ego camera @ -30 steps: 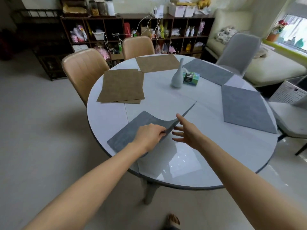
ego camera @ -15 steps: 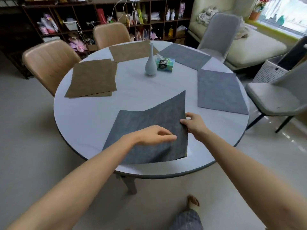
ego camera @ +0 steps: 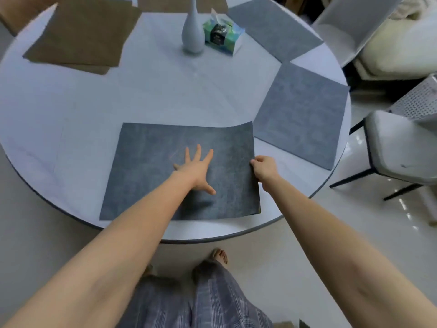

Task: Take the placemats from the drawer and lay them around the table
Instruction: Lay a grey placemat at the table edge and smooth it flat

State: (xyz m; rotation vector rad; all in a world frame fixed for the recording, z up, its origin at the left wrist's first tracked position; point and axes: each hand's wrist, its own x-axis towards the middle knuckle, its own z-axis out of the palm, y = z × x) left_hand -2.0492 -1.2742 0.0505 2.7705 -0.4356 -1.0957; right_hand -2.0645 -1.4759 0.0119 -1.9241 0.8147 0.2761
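While left hand [ego camera: 197, 170] presses grey placemat [ego camera: 151, 176] flat, right hand [ego camera: 264, 168] pinching its edge

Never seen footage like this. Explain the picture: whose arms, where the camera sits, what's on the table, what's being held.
There is no machine here. The camera is worn on a person's head and looks down, so both arms are theirs. The left hand presses flat, fingers spread, on a dark grey placemat lying at the near edge of the round table. The right hand pinches that mat's right edge. Further round lie two lighter grey mats and brown mats. In the middle stand a pale vase and a tissue pack. Chairs stand on the right.
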